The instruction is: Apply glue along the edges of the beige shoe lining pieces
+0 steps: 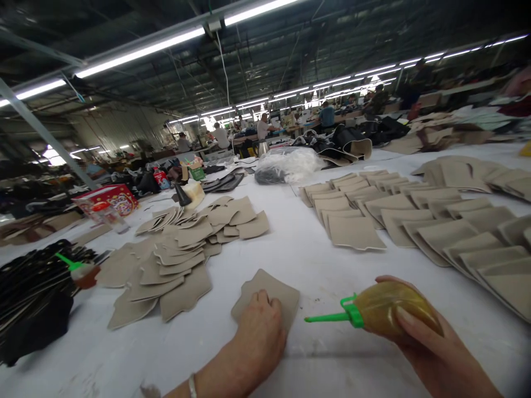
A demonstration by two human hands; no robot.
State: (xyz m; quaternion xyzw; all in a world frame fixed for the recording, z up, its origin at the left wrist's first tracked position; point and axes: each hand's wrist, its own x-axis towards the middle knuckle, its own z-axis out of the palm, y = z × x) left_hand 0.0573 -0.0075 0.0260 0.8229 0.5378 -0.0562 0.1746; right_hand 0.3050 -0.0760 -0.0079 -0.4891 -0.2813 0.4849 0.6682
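Head view: my white table (286, 232) ran forward from under my hands, pale and smooth, with a few dark specks between the piece (289, 296) and my bottle (398, 309) and faint smudges toward the near edge. The piece, flat and taupe, lay alone on the near middle of that surface. My left hand (263, 326) rested on it with fingers bent and tips down; I cannot tell whether they pinched its edge or only pressed it. A bracelet (193, 386) circled that wrist. My right hand (435, 348) was wrapped around the bottle, which lay tilted on its side in my grip, its green nozzle (329, 318) aimed left toward the piece without touching it. To the left spread a loose heap (178, 260) of similar pieces, overlapping; to the right, more stood in slanting rows (415, 221), leaning one on another. Beyond the heap, at the left, a second bottle (86, 275) with a green tip lay against a black pile (37, 298). Farther up the table were a red bag (124, 198), a black cone (181, 195) and a crumpled plastic bag (290, 164). The room went back deep and dim under a dark roof (265, 61), crossed by slanting strip lights (141, 52). Far off, a person in blue (327, 115) and others were among cluttered tables, too small to make out what they handled.
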